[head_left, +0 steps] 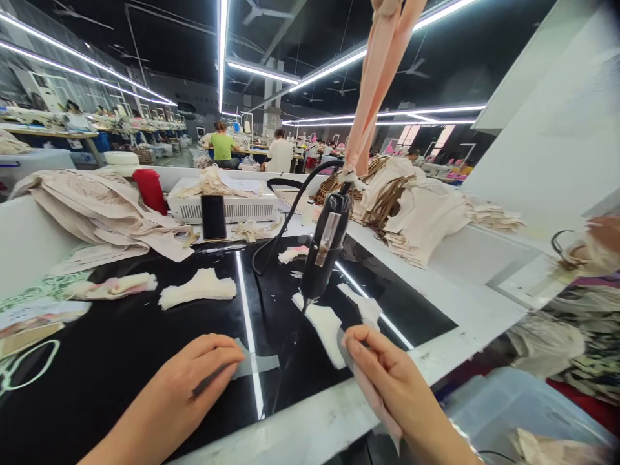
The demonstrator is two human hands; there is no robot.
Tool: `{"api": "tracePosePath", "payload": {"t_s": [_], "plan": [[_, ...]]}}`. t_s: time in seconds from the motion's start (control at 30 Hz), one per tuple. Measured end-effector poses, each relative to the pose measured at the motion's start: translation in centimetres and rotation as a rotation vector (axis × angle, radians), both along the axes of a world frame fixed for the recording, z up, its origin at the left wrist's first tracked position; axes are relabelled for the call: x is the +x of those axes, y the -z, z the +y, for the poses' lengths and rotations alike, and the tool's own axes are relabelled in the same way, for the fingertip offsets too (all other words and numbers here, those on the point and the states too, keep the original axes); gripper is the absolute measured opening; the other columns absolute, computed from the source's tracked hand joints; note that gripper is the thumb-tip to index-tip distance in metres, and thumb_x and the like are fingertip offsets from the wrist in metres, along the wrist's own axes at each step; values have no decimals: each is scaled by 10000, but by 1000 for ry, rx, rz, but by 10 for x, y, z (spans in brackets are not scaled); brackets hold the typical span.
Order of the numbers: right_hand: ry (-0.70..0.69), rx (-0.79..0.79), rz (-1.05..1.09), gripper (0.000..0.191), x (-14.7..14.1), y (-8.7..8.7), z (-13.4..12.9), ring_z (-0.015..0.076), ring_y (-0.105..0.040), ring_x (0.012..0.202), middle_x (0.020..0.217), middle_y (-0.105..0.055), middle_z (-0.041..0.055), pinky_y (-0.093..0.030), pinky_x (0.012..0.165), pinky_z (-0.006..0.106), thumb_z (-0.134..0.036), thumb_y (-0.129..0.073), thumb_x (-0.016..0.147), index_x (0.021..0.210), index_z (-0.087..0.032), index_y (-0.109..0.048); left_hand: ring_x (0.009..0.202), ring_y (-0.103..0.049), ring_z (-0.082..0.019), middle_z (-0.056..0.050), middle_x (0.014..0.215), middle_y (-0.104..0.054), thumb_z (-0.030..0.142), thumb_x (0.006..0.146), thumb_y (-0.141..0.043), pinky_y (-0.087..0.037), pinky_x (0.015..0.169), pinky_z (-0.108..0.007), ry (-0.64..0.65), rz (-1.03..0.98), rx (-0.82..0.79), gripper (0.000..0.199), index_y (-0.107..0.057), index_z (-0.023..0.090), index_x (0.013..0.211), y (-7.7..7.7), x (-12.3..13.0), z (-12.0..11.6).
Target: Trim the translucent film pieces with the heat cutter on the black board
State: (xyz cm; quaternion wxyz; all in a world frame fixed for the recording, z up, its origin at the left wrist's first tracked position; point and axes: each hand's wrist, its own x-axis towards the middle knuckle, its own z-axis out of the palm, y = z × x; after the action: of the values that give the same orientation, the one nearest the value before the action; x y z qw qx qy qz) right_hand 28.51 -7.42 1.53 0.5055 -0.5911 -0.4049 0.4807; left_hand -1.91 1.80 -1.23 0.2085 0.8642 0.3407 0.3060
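My left hand (188, 381) is over the black tabletop, thumb and fingertips closed at the edge of a small sheer grey fabric piece (264, 365). My right hand (387, 368) pinches a thin pale fabric piece (371, 391) that hangs down past the table's front edge. Between and beyond the hands, a black handheld tool (325, 245) with a thin tip hangs upright, slightly tilted, its tip close to the tabletop. Just beside that tip lies a stack of cream cut pieces (327, 326). Another cream stack (198, 289) lies farther left, and a thin whitish piece (365, 305) to the right.
Stretched pink fabric straps (371, 97) suspend the tool; its black cable (295, 213) loops to the left. A phone (214, 217) leans on a white vented box (242, 208). Cream garment piles (426, 213) fill the right back, more fabric (97, 206) the left. Scissor handles (33, 368) show at left.
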Motion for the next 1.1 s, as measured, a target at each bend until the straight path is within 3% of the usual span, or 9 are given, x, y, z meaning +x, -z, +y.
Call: {"api": "tracePosePath", "payload": {"t_s": [0.1,0.2,0.33,0.43,0.57,0.8,0.9,1.1], "plan": [[-223,-17,-53,511,-38,-4,5,32,-250,270,389,-428,-119,-147,332,164,-737,-559,898,946,-231,-603,941,-691,-164,-20,1040,-718,330,1009,-562,-544,884,-241,72,-74,-249,198,-754,288,1037,-18,12,-13],[-365,-17,-54,549,-68,-6,15,38,-259,287,411,-418,-115,-152,333,176,-766,-514,902,941,-224,-590,875,-643,-171,-39,941,-694,389,956,-647,-508,816,-252,93,-182,-474,203,-765,235,1016,-25,20,-21],[-463,5,-40,539,-93,-4,26,37,-276,305,427,-398,-113,-126,343,194,-749,-503,922,942,-219,-598,784,-562,-149,-21,857,-619,492,863,-754,-456,742,-252,108,-424,-771,330,-729,168,921,-28,24,-26],[-475,-20,-22,549,-96,-1,30,42,-295,317,443,-444,-111,-158,364,197,-748,-514,918,1071,-227,-589,720,-500,-118,14,758,-570,482,843,-784,-417,716,-239,18,-528,-930,351,-665,154,806,-34,26,-27],[-480,-72,63,611,-80,8,31,40,-242,351,443,-446,-120,-173,395,197,-761,-533,898,1164,-210,-553,651,-418,-104,35,678,-518,489,816,-792,-351,622,-228,-77,-536,-961,375,-633,155,757,-41,24,-24],[-417,-192,117,587,-49,19,25,16,-385,377,606,-561,-67,-261,369,161,-752,-746,735,853,-187,-638,577,-348,-88,54,595,-460,575,784,-790,-268,564,-231,-201,-549,-971,468,-568,169,712,-36,18,-17],[-397,-214,161,580,-44,23,23,7,-338,367,514,-495,-88,-286,366,137,-741,-761,728,715,-185,-592,557,-327,-79,56,578,-455,600,798,-775,-245,557,-229,-220,-546,-951,495,-548,170,704,-34,16,-16],[-426,-326,266,635,-40,32,22,-4,-193,312,387,-359,-127,-180,317,116,-802,-714,714,651,-209,-495,527,-277,-66,66,562,-432,616,807,-762,-217,520,-222,-233,-547,-957,518,-516,176,691,-34,16,-12]]}}
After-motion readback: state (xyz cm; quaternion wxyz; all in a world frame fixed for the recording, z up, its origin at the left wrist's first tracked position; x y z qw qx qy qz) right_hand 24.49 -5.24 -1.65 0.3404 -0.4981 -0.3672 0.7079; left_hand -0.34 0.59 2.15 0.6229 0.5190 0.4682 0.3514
